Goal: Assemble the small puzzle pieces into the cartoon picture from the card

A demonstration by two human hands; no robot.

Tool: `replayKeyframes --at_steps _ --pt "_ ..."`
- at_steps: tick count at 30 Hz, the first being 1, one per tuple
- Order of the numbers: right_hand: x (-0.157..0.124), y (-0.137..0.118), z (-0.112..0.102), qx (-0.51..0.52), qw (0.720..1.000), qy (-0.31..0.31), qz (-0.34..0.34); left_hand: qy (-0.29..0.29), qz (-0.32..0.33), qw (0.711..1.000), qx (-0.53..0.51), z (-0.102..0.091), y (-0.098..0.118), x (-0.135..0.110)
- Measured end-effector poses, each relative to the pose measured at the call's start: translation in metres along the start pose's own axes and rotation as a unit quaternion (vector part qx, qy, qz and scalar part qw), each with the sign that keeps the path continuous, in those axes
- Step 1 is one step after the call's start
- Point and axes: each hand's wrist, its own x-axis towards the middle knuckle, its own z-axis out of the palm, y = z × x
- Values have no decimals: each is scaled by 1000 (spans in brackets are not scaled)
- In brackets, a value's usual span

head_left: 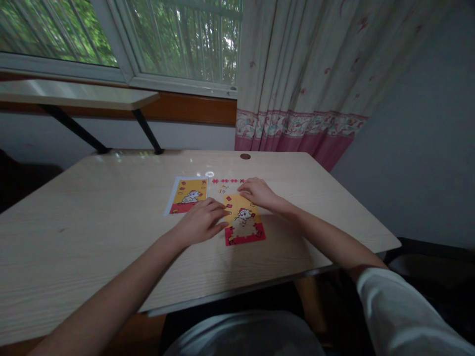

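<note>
A jigsaw puzzle (237, 239) in yellow and red, with a white cartoon animal on it, lies flat on the desk. Bare desk shows through a gap in its lower middle. My left hand (200, 221) rests at its left edge, fingers apart and fingertips touching it. At the top right edge is my right hand (260, 192), palm down with fingers bent; whether a piece is under them is hidden. Beyond the puzzle runs a row of loose red puzzle pieces (224, 181), with a few pale pieces (223, 189) below. A printed picture (190, 190) of the same scene lies left.
The pale wooden desk (111, 232) has a round cable hole (245, 156) near its back edge. A raised shelf (74, 94) on black supports stands at the back left. Behind are a window and a long curtain (289, 99).
</note>
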Motion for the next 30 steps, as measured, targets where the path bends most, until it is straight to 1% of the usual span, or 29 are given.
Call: replayKeyframes --at_steps 4,8,13,17,20,24,27,30 --pt "32 -11 8 6 1000 7 13 11 4 1000 -13 -1 2 0" --pt "50 -22 11 27 1000 -7 -8 20 3 1000 -23 -2 3 0" --pt "58 -30 12 40 998 -39 -22 15 2 1000 -20 -1 2 0" --pt "69 -34 11 45 996 -82 -15 14 -2 1000 -22 -2 2 1" --pt "76 -40 6 26 992 -118 -22 13 -3 1000 -22 -2 3 1" --pt "79 -46 1 -1 985 -163 -50 13 2 1000 -14 -1 2 0" --pt "77 -44 4 2 986 -146 -76 10 2 1000 -11 -1 1 0" --pt "72 -38 10 50 988 -121 -81 11 2 1000 -20 -1 0 0"
